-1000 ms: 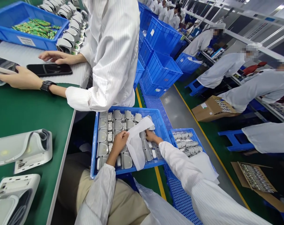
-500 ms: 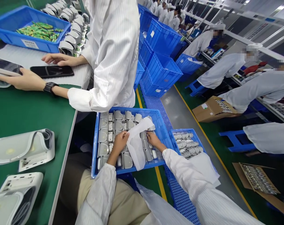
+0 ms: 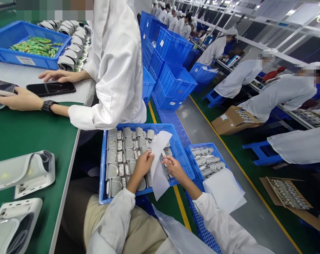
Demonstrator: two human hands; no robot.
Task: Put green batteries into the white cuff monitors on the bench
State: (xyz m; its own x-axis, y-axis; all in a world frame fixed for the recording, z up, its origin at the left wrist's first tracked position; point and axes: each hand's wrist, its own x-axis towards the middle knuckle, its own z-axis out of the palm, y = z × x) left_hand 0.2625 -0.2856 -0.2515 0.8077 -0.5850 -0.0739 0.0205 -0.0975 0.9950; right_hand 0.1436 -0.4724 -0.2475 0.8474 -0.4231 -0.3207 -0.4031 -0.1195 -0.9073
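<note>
Left hand (image 3: 143, 165): fingers pass behind the white sheet (image 3: 158, 165); grip cannot be told.
Right hand (image 3: 174, 168): fingers pinch the sheet's edge, keeping it upright.
Place: lower centre, above the blue crate (image 3: 103, 173), clear of its grey moulded parts (image 3: 112, 155) in rows.

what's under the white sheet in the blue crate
The white paper sheet lies over rows of grey moulded parts in the blue plastic crate; more show at both its sides. The parts directly beneath it are hidden.
</note>
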